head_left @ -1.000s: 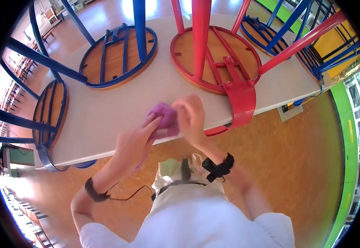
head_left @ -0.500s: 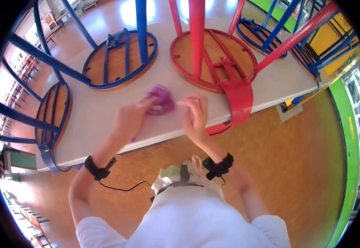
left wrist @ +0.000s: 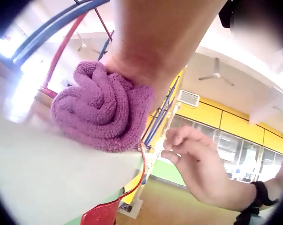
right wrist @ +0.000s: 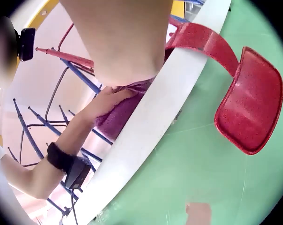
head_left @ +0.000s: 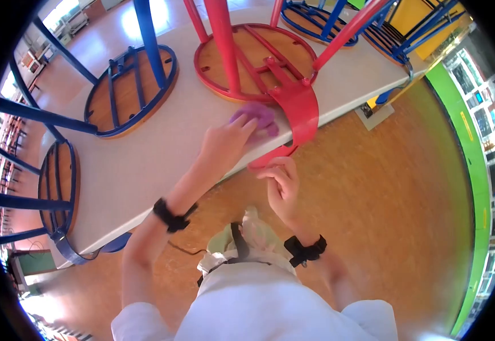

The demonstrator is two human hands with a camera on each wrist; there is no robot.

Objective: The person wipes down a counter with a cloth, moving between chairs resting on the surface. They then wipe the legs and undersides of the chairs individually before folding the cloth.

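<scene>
My left hand (head_left: 224,143) grips a bunched purple cloth (head_left: 265,120) on the white tabletop, close to the table's front edge. In the left wrist view the fluffy cloth (left wrist: 97,110) shows thick folds, and it hides most of the left fingers. Right beside the cloth is the red backrest (head_left: 301,111) of an upturned red stool (head_left: 253,62), bending down over the edge. My right hand (head_left: 283,184) hangs in the air in front of the table, below that backrest, its fingers loosely curled around nothing.
Upturned blue stools (head_left: 131,94) stand seat-down on the white table (head_left: 150,162), with their legs pointing up. One is at the left end (head_left: 59,182), others at the far right. Brown floor (head_left: 361,199) lies in front, bordered by a green wall on the right.
My left hand has moved the purple cloth to the right along the table, up to the red backrest. The right hand has drawn away from the cloth, toward the body. The head view has shifted right.
</scene>
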